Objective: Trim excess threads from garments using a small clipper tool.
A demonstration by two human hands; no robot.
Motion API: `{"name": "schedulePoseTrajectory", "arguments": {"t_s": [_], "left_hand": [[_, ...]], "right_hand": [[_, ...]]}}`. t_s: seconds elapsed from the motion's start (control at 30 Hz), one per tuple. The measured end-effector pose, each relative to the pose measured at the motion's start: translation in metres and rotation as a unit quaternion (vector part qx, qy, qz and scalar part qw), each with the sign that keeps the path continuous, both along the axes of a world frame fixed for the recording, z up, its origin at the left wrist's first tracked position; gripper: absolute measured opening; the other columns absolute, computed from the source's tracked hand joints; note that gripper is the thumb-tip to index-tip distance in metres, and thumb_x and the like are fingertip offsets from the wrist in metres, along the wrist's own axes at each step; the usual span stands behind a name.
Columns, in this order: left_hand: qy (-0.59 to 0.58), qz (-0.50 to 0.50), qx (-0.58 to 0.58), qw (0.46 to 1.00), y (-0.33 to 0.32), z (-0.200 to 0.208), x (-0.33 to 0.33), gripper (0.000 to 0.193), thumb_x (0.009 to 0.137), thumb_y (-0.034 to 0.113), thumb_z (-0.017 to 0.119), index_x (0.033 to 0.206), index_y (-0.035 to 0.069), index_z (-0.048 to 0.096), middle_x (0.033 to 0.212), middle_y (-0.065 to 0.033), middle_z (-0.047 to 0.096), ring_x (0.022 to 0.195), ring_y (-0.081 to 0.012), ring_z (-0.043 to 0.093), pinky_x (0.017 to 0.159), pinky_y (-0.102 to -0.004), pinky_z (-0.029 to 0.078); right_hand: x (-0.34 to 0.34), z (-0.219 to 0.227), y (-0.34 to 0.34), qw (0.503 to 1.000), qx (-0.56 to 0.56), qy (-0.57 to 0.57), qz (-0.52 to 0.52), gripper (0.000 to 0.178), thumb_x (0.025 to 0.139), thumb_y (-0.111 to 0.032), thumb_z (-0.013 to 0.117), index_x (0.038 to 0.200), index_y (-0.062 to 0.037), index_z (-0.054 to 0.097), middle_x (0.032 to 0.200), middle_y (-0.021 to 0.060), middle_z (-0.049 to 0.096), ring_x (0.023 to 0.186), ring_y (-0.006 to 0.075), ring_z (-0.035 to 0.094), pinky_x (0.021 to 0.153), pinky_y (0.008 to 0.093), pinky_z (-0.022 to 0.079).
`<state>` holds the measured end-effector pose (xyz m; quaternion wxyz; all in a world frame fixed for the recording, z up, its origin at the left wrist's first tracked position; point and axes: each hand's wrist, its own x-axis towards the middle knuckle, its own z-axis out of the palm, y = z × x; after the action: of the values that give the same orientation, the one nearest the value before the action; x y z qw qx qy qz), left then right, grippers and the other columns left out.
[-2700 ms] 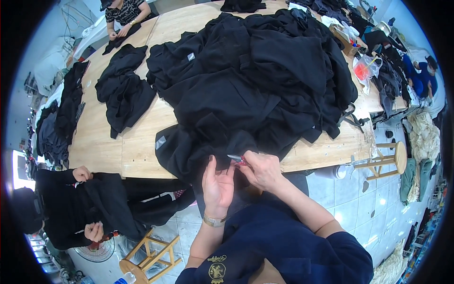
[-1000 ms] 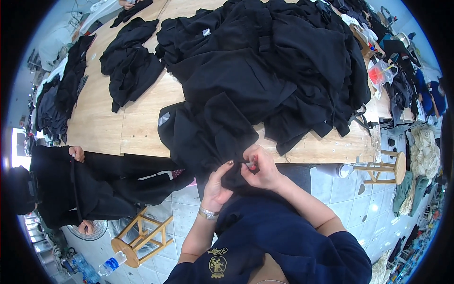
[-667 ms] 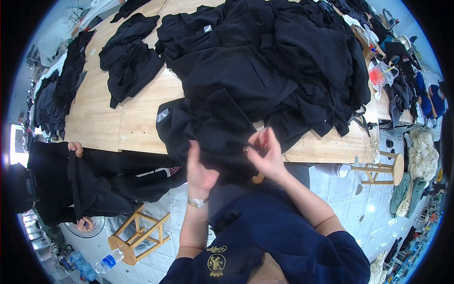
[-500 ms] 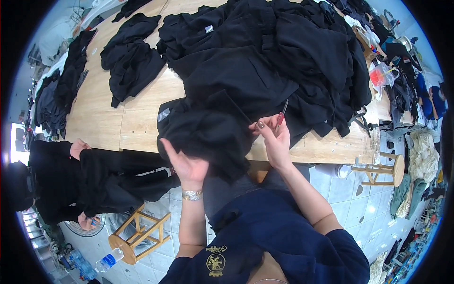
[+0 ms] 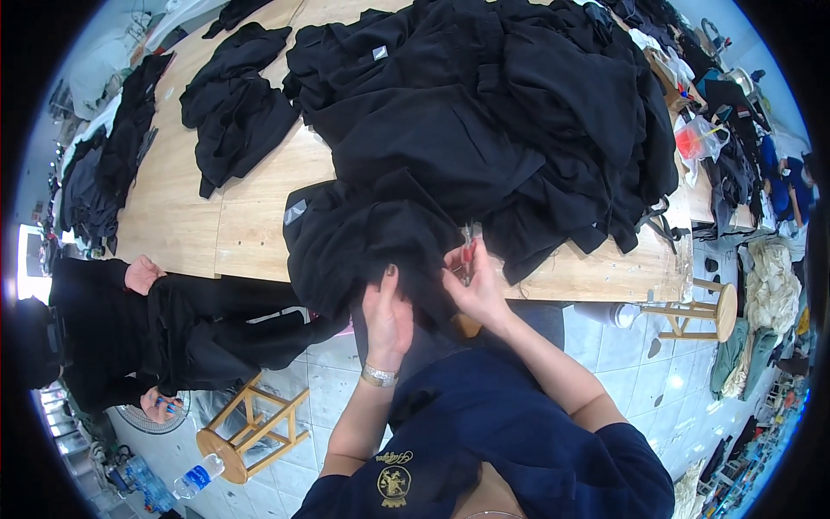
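A black garment (image 5: 363, 233) with a small pale label hangs over the near edge of the table in front of me. My left hand (image 5: 391, 324), with a metal wristwatch, grips its lower part; the thumb lies on top and the other fingers are mostly hidden by cloth. In my right hand (image 5: 482, 290) are small thread snips (image 5: 468, 246) with a red part, their metal tip pointing away from me. The snips are beside the garment's right edge; whether the blades touch it I cannot tell.
A large heap of black garments (image 5: 484, 112) covers the table's (image 5: 259, 233) middle and right, with a smaller pile (image 5: 238, 112) at left. Another person in black (image 5: 104, 329) handles dark cloth at the left. Wooden stools (image 5: 226, 458) stand on the tiled floor. A drink cup (image 5: 690, 143) is at the right.
My left hand has moved right and closed on the garment. My right hand has come down and left with the snips, nearer the left hand. The garment has shifted and bunched.
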<state>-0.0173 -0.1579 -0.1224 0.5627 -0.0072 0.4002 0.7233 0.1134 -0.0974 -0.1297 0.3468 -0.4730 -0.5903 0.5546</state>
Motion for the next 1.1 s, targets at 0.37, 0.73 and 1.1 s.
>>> {"name": "schedulePoseTrajectory", "arguments": {"t_s": [0.37, 0.73, 1.1], "left_hand": [[0.089, -0.040, 0.028, 0.995, 0.016, 0.015, -0.014, 0.039, 0.082, 0.005, 0.066, 0.119, 0.004, 0.055, 0.118, -0.0048, 0.056, 0.110, -0.0176, 0.052, 0.097, -0.0313, 0.038], [0.142, -0.044, 0.054, 0.987, 0.004, 0.025, -0.014, 0.037, 0.083, -0.001, 0.062, 0.119, 0.003, 0.054, 0.112, -0.0059, 0.059, 0.102, -0.0162, 0.057, 0.093, -0.0293, 0.043], [0.187, -0.056, 0.058, 0.979, 0.001, 0.022, -0.016, 0.037, 0.084, -0.001, 0.061, 0.120, 0.005, 0.054, 0.113, -0.0046, 0.058, 0.103, -0.0149, 0.056, 0.093, -0.0275, 0.043]], "right_hand": [[0.005, 0.014, -0.005, 0.993, 0.087, 0.048, 0.066, 0.026, 0.086, -0.018, 0.062, 0.085, -0.0049, 0.040, 0.065, 0.0076, 0.049, 0.058, 0.0156, 0.049, 0.054, 0.0289, 0.039], [0.009, 0.036, 0.009, 0.903, 0.367, -0.212, 0.065, 0.032, 0.078, -0.030, 0.068, 0.072, -0.0076, 0.047, 0.062, 0.0083, 0.051, 0.054, 0.0247, 0.055, 0.047, 0.0336, 0.042], [0.007, 0.043, 0.011, 0.880, 0.398, -0.250, 0.063, 0.030, 0.078, -0.029, 0.067, 0.072, -0.0084, 0.047, 0.060, 0.0057, 0.051, 0.052, 0.0226, 0.056, 0.047, 0.0330, 0.043]]}}
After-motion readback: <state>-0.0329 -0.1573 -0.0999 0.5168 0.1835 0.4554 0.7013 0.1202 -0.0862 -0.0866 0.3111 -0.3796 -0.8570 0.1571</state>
